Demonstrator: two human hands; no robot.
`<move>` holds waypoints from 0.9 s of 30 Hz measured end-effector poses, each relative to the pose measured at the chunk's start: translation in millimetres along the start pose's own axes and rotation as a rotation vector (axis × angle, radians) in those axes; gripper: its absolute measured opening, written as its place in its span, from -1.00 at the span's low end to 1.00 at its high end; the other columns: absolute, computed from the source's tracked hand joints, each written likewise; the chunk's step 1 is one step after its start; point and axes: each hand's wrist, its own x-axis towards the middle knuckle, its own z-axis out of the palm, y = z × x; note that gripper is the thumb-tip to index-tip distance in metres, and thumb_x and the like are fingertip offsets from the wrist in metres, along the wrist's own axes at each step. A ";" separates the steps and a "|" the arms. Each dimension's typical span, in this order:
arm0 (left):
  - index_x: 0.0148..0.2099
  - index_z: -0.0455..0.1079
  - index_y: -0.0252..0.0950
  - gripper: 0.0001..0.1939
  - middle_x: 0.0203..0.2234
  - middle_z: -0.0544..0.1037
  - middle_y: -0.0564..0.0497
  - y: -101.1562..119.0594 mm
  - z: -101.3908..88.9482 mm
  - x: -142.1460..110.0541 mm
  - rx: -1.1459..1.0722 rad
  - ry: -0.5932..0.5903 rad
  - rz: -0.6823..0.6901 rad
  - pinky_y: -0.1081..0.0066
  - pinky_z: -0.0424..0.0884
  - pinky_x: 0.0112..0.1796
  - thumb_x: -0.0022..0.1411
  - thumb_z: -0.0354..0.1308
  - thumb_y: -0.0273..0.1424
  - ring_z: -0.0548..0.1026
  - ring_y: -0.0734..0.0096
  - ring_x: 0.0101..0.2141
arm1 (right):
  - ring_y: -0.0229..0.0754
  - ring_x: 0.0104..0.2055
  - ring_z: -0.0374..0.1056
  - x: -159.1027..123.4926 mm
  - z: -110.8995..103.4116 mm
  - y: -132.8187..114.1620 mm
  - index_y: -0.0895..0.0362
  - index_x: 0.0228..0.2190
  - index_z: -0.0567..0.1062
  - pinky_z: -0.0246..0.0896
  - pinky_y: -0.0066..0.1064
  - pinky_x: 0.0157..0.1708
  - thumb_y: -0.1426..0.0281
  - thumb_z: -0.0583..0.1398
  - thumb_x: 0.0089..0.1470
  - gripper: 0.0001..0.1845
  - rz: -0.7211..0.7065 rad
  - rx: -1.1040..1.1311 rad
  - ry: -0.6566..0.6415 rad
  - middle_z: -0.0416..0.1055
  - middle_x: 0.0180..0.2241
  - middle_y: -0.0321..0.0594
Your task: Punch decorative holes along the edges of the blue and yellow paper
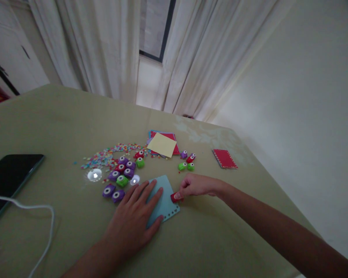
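Note:
My left hand lies flat with fingers spread on a light blue sheet of paper, pressing it to the table. A row of small punched holes runs along the sheet's near edge. At the sheet's right edge, my right hand is closed on a red craft punch, thumb on top. The punch sits against the paper's edge. Just beyond my left fingers is a cluster of purple, red and green craft punches. Several more small punches stand beyond my right hand.
Colourful paper bits are strewn behind the punches. A stack of coloured paper with a yellow sheet on top lies farther back. Red cards with punched edges lie at right. A dark tablet and white cable are at left.

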 end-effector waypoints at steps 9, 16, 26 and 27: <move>0.50 0.31 -0.13 -0.35 0.46 0.36 -0.13 -0.6 1.5 -0.4 0.011 0.017 0.018 -0.09 0.15 0.37 0.45 0.22 -0.15 0.29 -0.08 0.39 | -0.29 -0.50 -0.02 -12.3 -21.5 13.2 0.17 -0.53 0.60 -0.20 -0.37 -0.44 -0.15 0.38 0.11 -0.39 -0.009 -0.078 0.338 0.09 -0.62 -0.46; 0.51 0.30 -0.09 -0.35 0.47 0.34 -0.11 -2.5 4.6 -1.8 -0.007 0.015 0.022 -0.08 0.16 0.38 0.45 0.21 -0.15 0.29 -0.08 0.40 | -0.27 -0.47 0.21 1.8 1.4 -18.7 0.19 -0.38 0.67 0.05 -0.39 -0.39 0.22 0.38 0.29 -0.69 -0.302 -0.095 0.570 0.36 -0.55 -0.38; 0.45 0.34 -0.15 -0.40 0.32 0.53 -0.10 -2.3 -2.8 1.6 -0.011 -0.034 0.079 -0.05 0.21 0.36 0.44 0.21 -0.15 0.45 -0.04 0.29 | -0.02 0.29 0.39 85.6 52.6 -81.3 0.07 0.18 0.57 0.29 -0.19 0.31 0.33 0.29 0.44 -0.66 -0.685 -0.518 0.700 0.48 0.28 -0.06; 0.45 0.34 -0.16 -0.40 0.32 0.53 -0.10 -2.4 -2.8 2.1 -0.008 -0.030 0.077 -0.05 0.22 0.35 0.46 0.21 -0.12 0.45 -0.04 0.29 | 0.00 0.25 0.41 87.0 52.1 -77.6 0.09 0.10 0.61 0.31 -0.17 0.28 0.34 0.30 0.43 -0.74 -0.662 -0.519 0.737 0.54 0.19 -0.05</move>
